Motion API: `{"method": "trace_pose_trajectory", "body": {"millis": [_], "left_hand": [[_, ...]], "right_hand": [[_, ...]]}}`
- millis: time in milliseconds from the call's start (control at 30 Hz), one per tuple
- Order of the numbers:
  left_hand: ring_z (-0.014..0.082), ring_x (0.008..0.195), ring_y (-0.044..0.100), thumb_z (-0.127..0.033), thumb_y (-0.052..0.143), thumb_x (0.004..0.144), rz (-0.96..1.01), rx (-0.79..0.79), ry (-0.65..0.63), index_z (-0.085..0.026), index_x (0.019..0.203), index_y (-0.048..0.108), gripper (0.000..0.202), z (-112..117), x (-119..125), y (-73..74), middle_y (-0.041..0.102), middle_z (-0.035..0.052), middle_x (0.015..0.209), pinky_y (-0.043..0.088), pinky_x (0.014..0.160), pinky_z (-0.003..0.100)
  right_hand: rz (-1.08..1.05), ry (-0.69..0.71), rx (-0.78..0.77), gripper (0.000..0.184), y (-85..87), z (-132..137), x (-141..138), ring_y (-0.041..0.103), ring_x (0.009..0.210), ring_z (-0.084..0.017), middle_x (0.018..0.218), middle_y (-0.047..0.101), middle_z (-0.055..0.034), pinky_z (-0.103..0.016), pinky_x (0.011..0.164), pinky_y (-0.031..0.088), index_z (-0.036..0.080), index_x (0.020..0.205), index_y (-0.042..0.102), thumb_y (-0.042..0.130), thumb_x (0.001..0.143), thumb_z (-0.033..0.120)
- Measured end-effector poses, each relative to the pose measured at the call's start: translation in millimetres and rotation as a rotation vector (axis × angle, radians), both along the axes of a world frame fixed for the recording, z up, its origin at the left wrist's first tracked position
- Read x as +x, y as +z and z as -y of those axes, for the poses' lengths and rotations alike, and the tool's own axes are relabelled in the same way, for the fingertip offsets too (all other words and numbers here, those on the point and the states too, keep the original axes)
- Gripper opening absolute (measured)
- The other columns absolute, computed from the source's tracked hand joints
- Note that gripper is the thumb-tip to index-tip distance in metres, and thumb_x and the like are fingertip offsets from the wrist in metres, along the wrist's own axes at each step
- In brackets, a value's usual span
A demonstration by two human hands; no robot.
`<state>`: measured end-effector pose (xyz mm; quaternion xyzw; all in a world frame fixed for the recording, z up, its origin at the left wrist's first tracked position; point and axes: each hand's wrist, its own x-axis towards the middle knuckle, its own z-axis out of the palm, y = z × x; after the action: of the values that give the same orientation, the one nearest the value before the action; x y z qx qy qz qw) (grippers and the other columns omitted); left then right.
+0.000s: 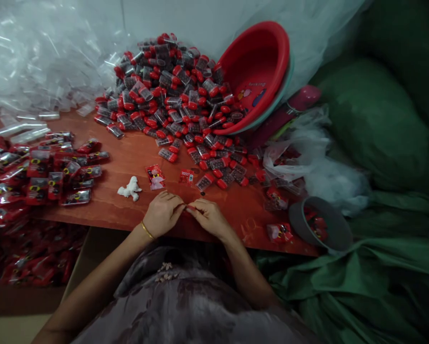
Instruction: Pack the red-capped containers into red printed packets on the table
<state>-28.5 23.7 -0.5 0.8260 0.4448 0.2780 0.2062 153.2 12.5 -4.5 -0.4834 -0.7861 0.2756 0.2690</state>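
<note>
A small red piece (190,208) sits pinched between the fingertips of both hands at the near edge of the worktop (128,157), too small to make out in detail. The left hand (163,213), with a gold bangle (147,231) at the wrist, is curled with thumb and forefinger closed on the piece; the right hand (210,217) meets it from the other side, its fingers also closed on the same piece. Just beyond the hands lie a red sachet (155,176), a smaller red packet (187,177) and a crumpled white wad (130,188). Farther back, a large heap of clear capsules with red caps (171,91) spills across the worktop from a tilted red basin (257,71). To the left lies a spread of filled red packets (38,172), with clear plastic sleeves (28,71) piled behind them. At the right edge a grey bowl (338,231) holds a few red packets, beside green cloth (372,124).
</note>
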Motion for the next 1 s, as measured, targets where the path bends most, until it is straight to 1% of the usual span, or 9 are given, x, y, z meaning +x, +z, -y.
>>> {"method": "trace_pose_trajectory", "body": {"millis": [133,233,367,467,633,700,800,867,1000], "left_hand": [[0.0222,0.096,0.063,-0.041,0.063,0.076,0.478,-0.358,0.256,-0.016,0.106,0.064,0.039,9,8,-11.2,0.069,0.0101,0.104,0.048,0.089,0.036],[0.0202,0.083,0.065,-0.047,0.071,0.064,0.864,-0.726,0.264,-0.014,0.094,0.07,0.044,16,20,-19.5,0.072,0.0085,0.093,0.051,0.08,0.032],[0.014,0.069,0.061,-0.045,0.076,0.057,1.112,-0.773,0.449,-0.014,0.076,0.073,0.036,20,33,-21.3,0.072,0.0036,0.075,0.049,0.073,0.028],[0.0107,0.064,0.058,-0.044,0.078,0.056,1.209,-0.763,0.55,-0.014,0.073,0.074,0.035,19,38,-19.7,0.07,0.0013,0.07,0.047,0.069,0.024],[0.0101,0.06,0.057,-0.041,0.082,0.046,1.273,-0.816,0.583,-0.013,0.07,0.074,0.037,7,40,-19.0,0.069,0.0015,0.067,0.047,0.066,0.024],[0.0099,0.061,0.057,-0.041,0.083,0.046,1.257,-0.795,0.574,-0.013,0.069,0.074,0.038,1,37,-18.7,0.07,0.0016,0.067,0.047,0.065,0.023],[0.0103,0.061,0.058,-0.043,0.083,0.045,1.252,-0.818,0.59,-0.013,0.071,0.073,0.041,-7,29,-17.0,0.07,0.0025,0.069,0.048,0.066,0.024],[0.0109,0.06,0.058,-0.044,0.084,0.041,1.269,-0.883,0.623,-0.012,0.07,0.072,0.045,-10,24,-15.0,0.07,0.003,0.067,0.049,0.064,0.025],[0.011,0.057,0.059,-0.046,0.084,0.037,1.276,-1.027,0.605,-0.011,0.066,0.069,0.049,-11,21,-9.4,0.067,0.0031,0.062,0.05,0.061,0.026]], "right_hand": [[-0.033,-0.287,0.123,0.041,-11.9,7,-12,0.052,0.061,-0.014,0.06,0.055,-0.0015,-0.025,0.059,0.039,0.02,0.06,0.054,0.037,0.093,0.039],[-0.086,-0.378,0.162,0.039,-18.9,8,-22,0.053,0.06,-0.014,0.059,0.056,-0.002,-0.025,0.059,0.04,0.02,0.062,0.055,0.038,0.093,0.037],[-0.122,-0.399,0.187,0.037,-25.0,7,-35,0.053,0.058,-0.014,0.059,0.057,-0.0023,-0.025,0.058,0.041,0.02,0.065,0.058,0.038,0.092,0.035],[-0.149,-0.414,0.206,0.039,-29.2,5,-42,0.05,0.053,-0.012,0.055,0.055,-0.0011,-0.024,0.055,0.039,0.02,0.059,0.055,0.039,0.091,0.036],[-0.243,-0.464,0.145,0.048,-33.3,2,-46,0.043,0.044,-0.01,0.045,0.046,0.0019,-0.023,0.048,0.035,0.02,0.048,0.044,0.039,0.091,0.04],[-0.279,-0.428,0.093,0.04,-30.9,3,-42,0.05,0.051,-0.011,0.054,0.055,0.0004,-0.023,0.051,0.04,0.019,0.059,0.053,0.04,0.09,0.041],[-0.283,-0.427,0.037,0.038,-22.8,1,-28,0.061,0.07,-0.014,0.081,0.067,-0.0041,-0.024,0.064,0.046,0.018,0.096,0.059,0.03,0.093,0.041],[-0.101,-0.514,-0.01,0.043,-15.7,-7,-16,0.064,0.077,-0.017,0.085,0.068,-0.0072,-0.027,0.069,0.047,0.017,0.102,0.058,0.023,0.095,0.041],[0.467,-0.748,-0.196,0.053,-3.5,-40,0,0.066,0.082,-0.028,0.081,0.069,-0.017,-0.036,0.07,0.046,0.012,0.088,0.063,0.033,0.09,0.055]]}}
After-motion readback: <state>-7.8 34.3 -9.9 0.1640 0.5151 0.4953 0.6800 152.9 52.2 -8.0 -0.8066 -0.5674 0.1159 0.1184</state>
